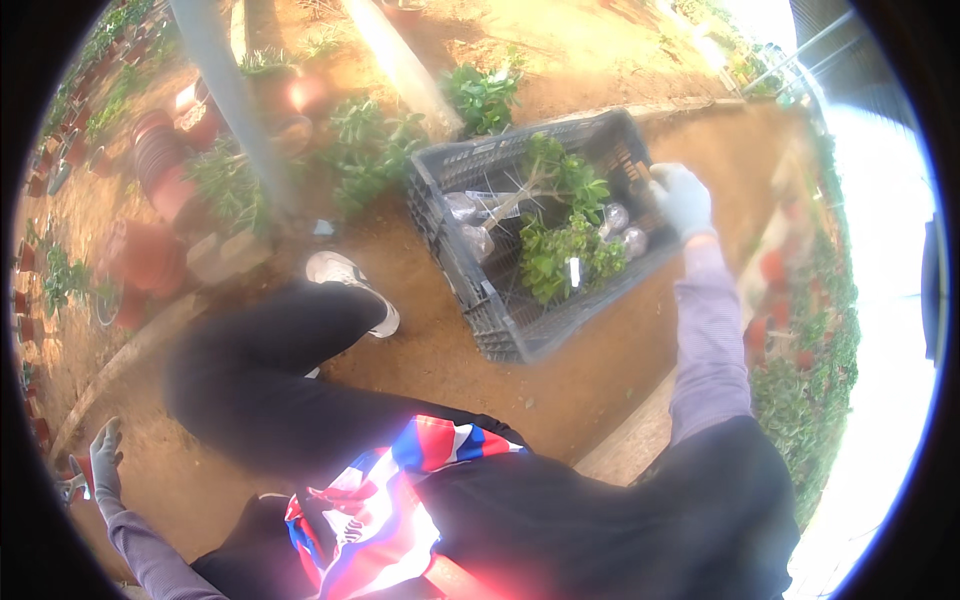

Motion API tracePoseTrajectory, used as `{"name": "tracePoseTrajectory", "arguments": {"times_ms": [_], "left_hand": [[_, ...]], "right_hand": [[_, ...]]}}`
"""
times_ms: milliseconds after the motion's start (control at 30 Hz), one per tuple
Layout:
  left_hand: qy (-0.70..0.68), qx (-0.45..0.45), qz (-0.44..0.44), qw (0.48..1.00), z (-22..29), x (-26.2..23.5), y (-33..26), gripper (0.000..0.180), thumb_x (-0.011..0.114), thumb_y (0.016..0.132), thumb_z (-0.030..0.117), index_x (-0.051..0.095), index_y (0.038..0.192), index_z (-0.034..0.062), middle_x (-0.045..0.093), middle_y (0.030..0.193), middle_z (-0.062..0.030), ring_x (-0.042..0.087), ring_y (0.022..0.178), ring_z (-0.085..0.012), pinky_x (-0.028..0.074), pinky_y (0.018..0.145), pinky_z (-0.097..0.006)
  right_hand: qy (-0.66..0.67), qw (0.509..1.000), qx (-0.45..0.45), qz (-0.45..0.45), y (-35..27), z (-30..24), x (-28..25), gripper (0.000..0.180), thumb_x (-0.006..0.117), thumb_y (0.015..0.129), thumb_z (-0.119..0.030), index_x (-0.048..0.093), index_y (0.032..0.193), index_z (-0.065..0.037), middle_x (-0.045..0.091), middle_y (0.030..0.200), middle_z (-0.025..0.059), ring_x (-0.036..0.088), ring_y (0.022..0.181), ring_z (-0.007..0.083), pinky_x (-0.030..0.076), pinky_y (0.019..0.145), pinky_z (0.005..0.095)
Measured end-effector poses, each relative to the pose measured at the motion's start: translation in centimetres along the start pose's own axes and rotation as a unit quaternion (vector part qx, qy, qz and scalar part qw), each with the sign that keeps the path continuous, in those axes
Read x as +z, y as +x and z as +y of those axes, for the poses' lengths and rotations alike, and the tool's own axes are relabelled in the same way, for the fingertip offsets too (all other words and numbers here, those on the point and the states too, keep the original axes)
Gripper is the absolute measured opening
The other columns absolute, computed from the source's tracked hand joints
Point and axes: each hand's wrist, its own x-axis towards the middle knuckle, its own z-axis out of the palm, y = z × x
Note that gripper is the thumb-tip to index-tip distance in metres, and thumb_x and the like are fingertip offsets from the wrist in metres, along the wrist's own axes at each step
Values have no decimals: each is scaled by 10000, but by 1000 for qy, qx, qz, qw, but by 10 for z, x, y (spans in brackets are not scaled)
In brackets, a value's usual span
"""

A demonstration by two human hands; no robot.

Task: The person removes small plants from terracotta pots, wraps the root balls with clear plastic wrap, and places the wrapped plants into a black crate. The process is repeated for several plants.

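My right hand (684, 202), in a pale grey glove, is closed on the right end rim of a black plastic crate (497, 325). The crate sits on bare soil ahead of me. Inside lie leafy green plants (565, 250) with thin stems, their root balls (617, 222) wrapped in clear film. A white tag (574, 272) hangs among the leaves. Far to the left, my left hand (106, 462), also gloved, is held out with fingers apart and nothing visible in it. Close beside it is a small reddish pot (78, 480), partly cut off by the picture's rim.
Stacked terracotta-coloured pots (160, 165) and loose pots (140, 260) stand at the left. A grey post (235, 100) rises near them. Leafy plants (480, 97) grow behind the crate. More potted plants (800, 370) line the right side. My shoe (350, 285) rests near the crate.
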Motion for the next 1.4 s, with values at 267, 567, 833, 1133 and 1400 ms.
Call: {"name": "tracePoseTrajectory", "arguments": {"times_ms": [267,567,833,1133,1400], "left_hand": [[21,-45,89,995,-86,-29,-12,458,653,901,458,666,1203,114,625,966,32,550,830,-108,415,655,-296],[74,-48,154,984,-109,-8,-106,410,648,928,341,681,1224,60,684,1228,-107,617,1156,-248,460,997,-351],[92,-79,107,987,-151,7,-120,417,671,882,314,672,1264,145,681,1241,-63,601,1180,-253,445,1017,-365],[146,-106,91,979,-73,-86,-176,435,667,881,357,675,1259,141,656,1285,-57,590,1195,-228,451,1016,-360],[197,-187,105,957,-168,-137,-50,397,658,884,345,697,1224,145,673,1249,-71,606,1170,-258,458,1008,-373]], "right_hand": [[52,989,-139,1,3,-51,-58,305,589,870,-275,688,1091,-89,672,1097,164,622,1052,351,484,926,422],[267,818,-489,144,9,-369,-138,295,628,866,-47,644,1159,-19,644,1192,163,615,1104,320,478,950,385],[239,599,-752,136,-124,-571,-203,222,659,804,-114,686,1018,-63,681,1071,121,654,972,305,502,865,426],[200,609,-741,-202,-144,-746,-91,319,627,787,-313,743,964,-74,716,984,157,670,942,348,521,831,423],[78,639,-695,-320,-213,-879,11,647,715,845,-328,487,1401,-90,532,1404,172,516,1280,339,429,1053,406]]}}
